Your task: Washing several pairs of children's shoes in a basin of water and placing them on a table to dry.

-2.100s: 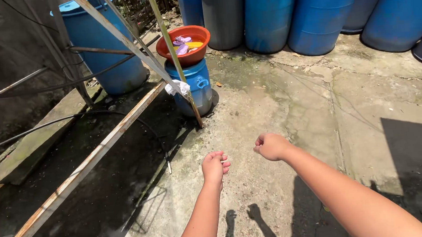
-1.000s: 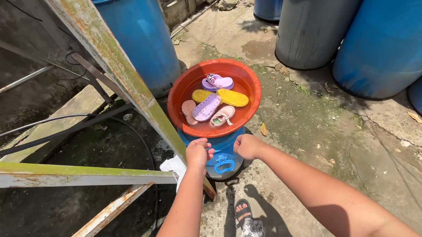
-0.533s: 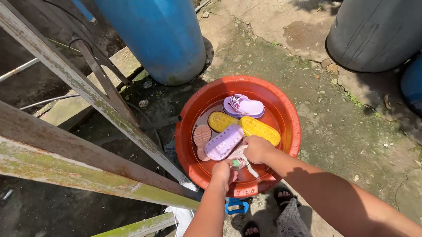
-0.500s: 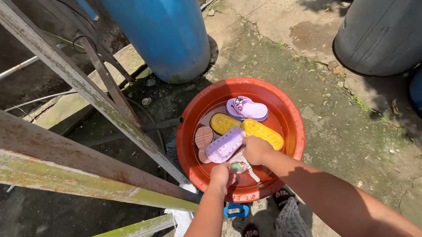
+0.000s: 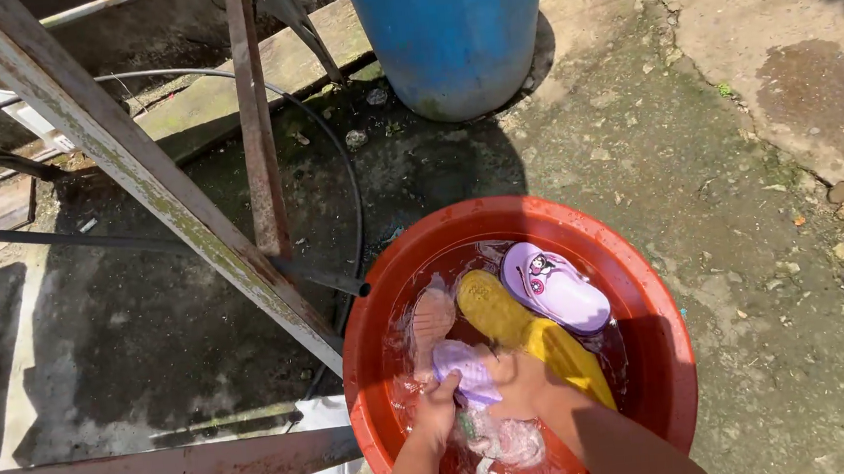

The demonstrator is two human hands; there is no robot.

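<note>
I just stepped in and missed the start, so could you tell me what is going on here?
A person bends over a red-orange basin of water holding several small sandals. Both hands are in the water: the left hand grips a light purple sandal, and the right hand is pressed against it. A purple clog, two yellow sandals and a pink sandal lie alongside. A blue barrel stands behind.

Looking steeply down from head height, close over an orange basin (image 5: 368, 321) filling the lower middle, hands (image 5: 438, 416) entering from the bottom edge; facing forward over concrete floor (image 5: 716, 144) toward a blue drum (image 5: 451, 34), rusty metal frame (image 5: 136, 179) crossing the left.
</note>
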